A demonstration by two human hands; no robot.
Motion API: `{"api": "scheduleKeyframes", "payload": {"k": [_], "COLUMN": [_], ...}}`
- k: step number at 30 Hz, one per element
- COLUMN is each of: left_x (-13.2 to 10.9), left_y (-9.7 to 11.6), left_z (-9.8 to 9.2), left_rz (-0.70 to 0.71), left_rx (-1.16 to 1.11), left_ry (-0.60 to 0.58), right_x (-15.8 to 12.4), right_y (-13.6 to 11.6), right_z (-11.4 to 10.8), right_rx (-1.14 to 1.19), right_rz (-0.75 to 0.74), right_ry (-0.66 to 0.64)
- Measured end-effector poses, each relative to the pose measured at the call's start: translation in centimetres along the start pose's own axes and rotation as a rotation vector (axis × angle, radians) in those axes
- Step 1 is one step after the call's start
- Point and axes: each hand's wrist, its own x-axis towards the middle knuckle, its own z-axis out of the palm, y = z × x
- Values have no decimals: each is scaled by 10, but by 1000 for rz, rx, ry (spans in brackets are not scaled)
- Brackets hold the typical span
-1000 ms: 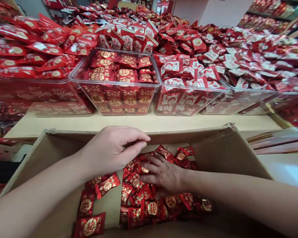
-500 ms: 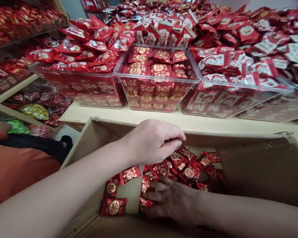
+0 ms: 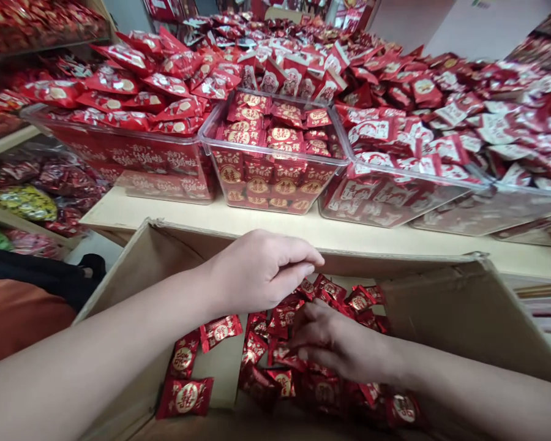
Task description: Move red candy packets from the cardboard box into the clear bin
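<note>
An open cardboard box sits in front of me with several red candy packets with gold round emblems on its floor. My left hand hovers over the box's far side, fingers curled together against the thumb, and nothing shows in it. My right hand is down inside the box on the pile, its fingers bent around some of the packets. A few packets lie loose to the left of the pile.
On a pale shelf behind the box stand clear plastic bins: a middle one with neatly stacked red packets, and heaped ones left and right. More red sweets are piled behind. Orange cloth is at my left.
My view swung left, then partly back. My right hand moved across the pile and curled its fingers into the packets. My left hand stayed hovering over the box.
</note>
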Motion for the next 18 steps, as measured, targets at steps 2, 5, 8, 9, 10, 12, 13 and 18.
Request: {"api": "scheduleKeyframes", "payload": {"k": [2,5,8,9,10,12,13,18], "left_x": [0,0,0,1,1,2,3,9], "left_y": [4,9,9,8,7,7,7,19], "left_z": [0,6,17,20,22,23,22,10], "left_rz": [-108,-309,-572,-630,-667,-702,-714,-769], "left_rx": [-73,-266,-562,-633,-679,-675,-642,-596], "left_ry": [-77,-209,-211,-193,-183,-174,-163,-29], "right_x": [-3,-5,-4,-4,-3,-3,-3,-2], "right_y": [-7,-15,-21,-23,-25,-29,-31,-31], "right_z": [-15,-25,-28,-29,-30,-31,-32,-32], "right_rx": [405,785,917,945,967,990,1002,1147], "right_rz": [172,305,295,284,274,259,260,252], "right_ry": [139,318,417,427,438,476,498,426]}}
